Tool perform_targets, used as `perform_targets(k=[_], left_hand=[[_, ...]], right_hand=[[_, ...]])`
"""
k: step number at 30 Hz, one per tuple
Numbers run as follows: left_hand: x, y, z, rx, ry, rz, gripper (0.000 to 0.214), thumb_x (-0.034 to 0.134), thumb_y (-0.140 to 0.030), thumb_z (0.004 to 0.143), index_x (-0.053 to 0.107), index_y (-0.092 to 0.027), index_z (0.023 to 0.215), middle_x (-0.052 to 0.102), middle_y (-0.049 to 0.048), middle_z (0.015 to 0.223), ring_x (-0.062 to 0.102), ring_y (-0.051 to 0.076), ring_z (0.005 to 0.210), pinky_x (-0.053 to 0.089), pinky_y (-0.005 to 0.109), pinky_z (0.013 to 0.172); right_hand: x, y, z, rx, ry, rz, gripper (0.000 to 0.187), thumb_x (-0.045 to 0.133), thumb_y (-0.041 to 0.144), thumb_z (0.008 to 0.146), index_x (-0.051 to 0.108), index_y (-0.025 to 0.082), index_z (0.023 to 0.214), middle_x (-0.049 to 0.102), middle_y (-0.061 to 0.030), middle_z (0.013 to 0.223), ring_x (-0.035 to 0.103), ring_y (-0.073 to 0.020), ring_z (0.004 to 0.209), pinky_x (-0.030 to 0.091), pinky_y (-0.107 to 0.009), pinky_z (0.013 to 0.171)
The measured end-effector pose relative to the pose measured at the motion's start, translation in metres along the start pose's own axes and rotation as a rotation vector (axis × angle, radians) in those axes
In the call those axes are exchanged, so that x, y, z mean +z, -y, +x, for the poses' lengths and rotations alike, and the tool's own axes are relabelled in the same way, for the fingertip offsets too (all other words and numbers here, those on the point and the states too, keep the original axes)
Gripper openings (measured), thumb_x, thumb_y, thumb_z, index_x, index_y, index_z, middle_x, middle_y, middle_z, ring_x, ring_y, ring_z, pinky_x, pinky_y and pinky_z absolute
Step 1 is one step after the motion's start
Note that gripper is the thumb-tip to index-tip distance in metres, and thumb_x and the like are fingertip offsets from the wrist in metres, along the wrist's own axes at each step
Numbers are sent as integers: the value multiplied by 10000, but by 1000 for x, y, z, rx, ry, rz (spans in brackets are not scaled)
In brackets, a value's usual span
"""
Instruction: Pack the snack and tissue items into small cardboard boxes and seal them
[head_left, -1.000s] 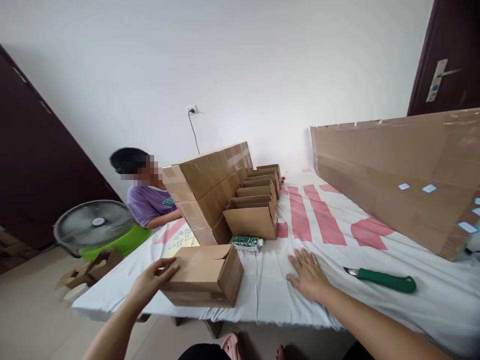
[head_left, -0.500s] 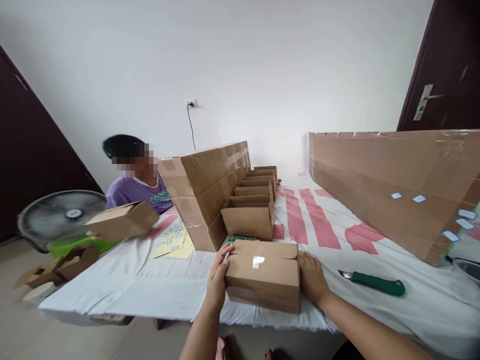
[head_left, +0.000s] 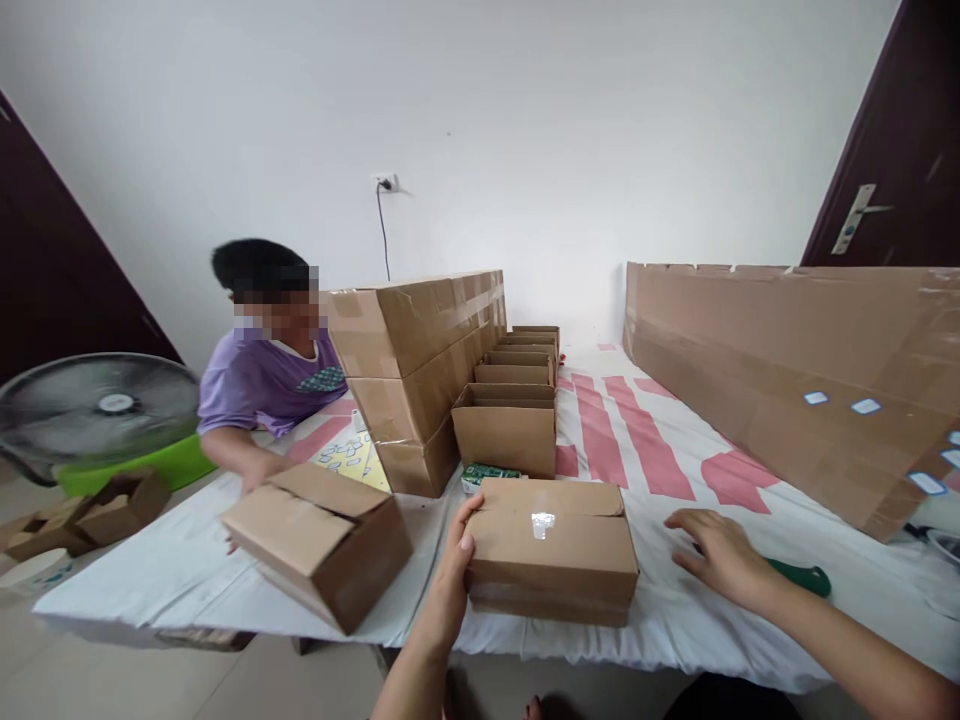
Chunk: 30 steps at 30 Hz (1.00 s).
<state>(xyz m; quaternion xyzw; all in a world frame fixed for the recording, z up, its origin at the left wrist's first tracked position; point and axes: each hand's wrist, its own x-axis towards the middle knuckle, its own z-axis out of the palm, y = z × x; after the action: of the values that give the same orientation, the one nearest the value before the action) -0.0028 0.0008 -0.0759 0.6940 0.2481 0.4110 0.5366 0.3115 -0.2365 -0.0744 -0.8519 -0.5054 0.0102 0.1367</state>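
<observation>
A taped cardboard box (head_left: 555,550) lies near the table's front edge, a shiny piece of tape across its top seam. My left hand (head_left: 454,560) holds its left end, fingers along the side and up at the far corner. Just right of the box, my right hand (head_left: 716,555) is open above the cloth, with its fingers apart. It covers most of a utility knife (head_left: 802,577), whose green handle end shows beyond the wrist. A second cardboard box (head_left: 322,535), tilted, is in a co-worker's hand (head_left: 259,470) at the left.
Stacked taped cartons (head_left: 420,390) stand left of centre, beside a row of open boxes (head_left: 504,440). A small green-and-white box (head_left: 487,475) lies behind my box. A large cardboard panel (head_left: 757,370) bounds the right. Yellow label sheets (head_left: 349,452) and a fan (head_left: 112,400) are at the left.
My right hand has left the box's right end and moved right over the knife. My left hand stays on the box. The co-worker's box has come rightward over the table, closer to mine.
</observation>
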Motion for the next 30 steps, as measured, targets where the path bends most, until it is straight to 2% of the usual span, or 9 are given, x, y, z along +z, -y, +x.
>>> perform_targets(k=[3, 5, 8, 14, 21, 24, 26, 28, 30], left_hand=[[14, -5, -7, -44, 52, -113, 655, 403, -631, 839, 409, -241, 1365, 409, 80, 1469, 370, 326, 1345, 309, 451, 1100], [26, -7, -11, -50, 70, -151, 679, 427, -642, 826, 404, -232, 1366, 392, 91, 1477, 351, 334, 1353, 289, 459, 1108], [43, -9, -16, -18, 68, -193, 661, 438, -633, 829, 418, -231, 1353, 375, 94, 1486, 304, 336, 1377, 230, 477, 1132], [48, -13, -13, 48, 100, -161, 602, 409, -598, 869, 429, -232, 1346, 372, 91, 1485, 245, 321, 1405, 141, 486, 1160], [44, -8, -12, 111, 103, -145, 577, 411, -573, 879, 442, -227, 1341, 391, 97, 1470, 263, 320, 1395, 143, 496, 1158], [46, -6, -13, 106, 86, -149, 558, 413, -556, 885, 450, -232, 1338, 405, 92, 1461, 279, 313, 1387, 142, 488, 1159], [48, -7, -14, 101, 77, -165, 571, 418, -574, 874, 458, -231, 1329, 401, 92, 1466, 282, 317, 1387, 152, 482, 1157], [50, -8, -14, 90, 61, -193, 590, 421, -594, 861, 462, -228, 1322, 400, 92, 1468, 288, 322, 1384, 162, 478, 1154], [52, -10, -14, 79, 42, -217, 597, 423, -597, 857, 460, -224, 1321, 407, 92, 1462, 297, 320, 1379, 164, 476, 1154]], right_hand=[[-6, -36, -24, 106, 44, -101, 380, 603, 301, 734, 665, 286, 1109, 639, -101, 1168, 562, -309, 1099, 440, -418, 897], [-3, -49, -35, 75, 64, -83, 336, 538, 293, 793, 668, 278, 1104, 639, -104, 1119, 581, -295, 1033, 453, -398, 854], [1, -55, -40, -30, 33, -35, 324, 423, 273, 869, 671, 224, 1071, 633, -117, 1037, 592, -276, 941, 452, -386, 828], [0, -56, -19, -49, 38, 7, 313, 445, 174, 810, 636, 191, 1057, 618, -105, 1031, 582, -253, 967, 443, -345, 843], [-9, -56, 7, 156, 111, 202, 274, 577, 143, 615, 599, 168, 886, 651, -46, 833, 602, -210, 772, 447, -282, 676], [-31, -45, 21, 113, 57, 350, 264, 569, 177, 638, 606, 174, 900, 677, -45, 874, 621, -212, 802, 469, -294, 718], [-54, -26, 33, 35, -21, 395, 282, 522, 187, 691, 617, 189, 957, 687, -49, 968, 631, -217, 884, 475, -311, 796], [-80, 6, 44, -65, -100, 374, 325, 472, 193, 751, 619, 215, 1040, 677, -44, 1055, 623, -218, 967, 465, -320, 861], [-103, 49, 51, -181, -101, 320, 334, 408, 180, 803, 624, 217, 1056, 682, -43, 1019, 625, -211, 948, 472, -317, 843]])
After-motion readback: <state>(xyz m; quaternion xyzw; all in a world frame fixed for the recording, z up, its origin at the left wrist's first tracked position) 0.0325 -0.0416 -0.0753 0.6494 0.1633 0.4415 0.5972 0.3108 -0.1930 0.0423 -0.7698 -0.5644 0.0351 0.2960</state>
